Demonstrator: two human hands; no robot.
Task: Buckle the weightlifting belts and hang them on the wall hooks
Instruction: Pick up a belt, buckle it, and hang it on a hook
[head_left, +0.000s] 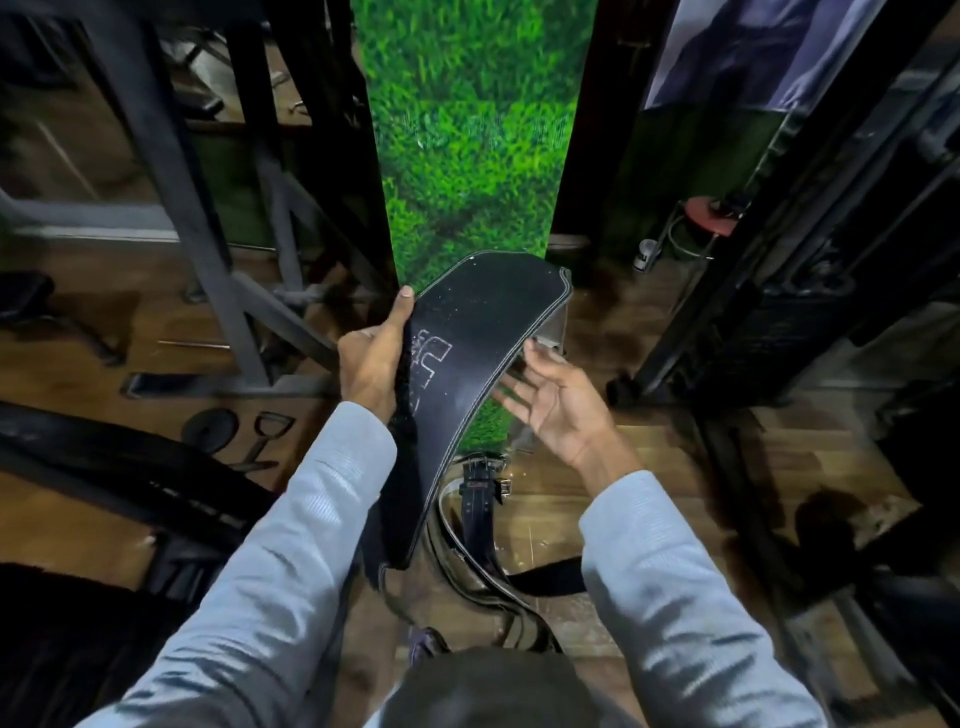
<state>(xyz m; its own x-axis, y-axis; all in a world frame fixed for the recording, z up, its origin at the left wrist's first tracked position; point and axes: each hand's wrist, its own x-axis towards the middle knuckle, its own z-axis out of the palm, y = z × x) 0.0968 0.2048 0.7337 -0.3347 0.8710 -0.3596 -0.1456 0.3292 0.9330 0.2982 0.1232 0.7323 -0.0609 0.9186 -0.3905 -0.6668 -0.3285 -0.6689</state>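
Note:
A wide black weightlifting belt (467, 353) with pale stitching and a chalky logo curves upward in front of me. My left hand (371, 358) grips its left edge, thumb along the rim. Just right of the belt, my right hand (553, 402) is spread with palm up, fingers close to the belt's right edge and a metal piece (550, 332) behind it; whether they touch is unclear. Below, on the wooden floor, lies another belt (480, 488) with a buckle, curling toward my feet. No wall hooks are visible.
A strip of green artificial turf (467, 145) runs ahead between dark gym machine frames (171, 171) on the left and a black rack (753, 291) on the right. A weight plate and handle (234, 431) lie on the floor at left. A red stool (709, 213) stands right.

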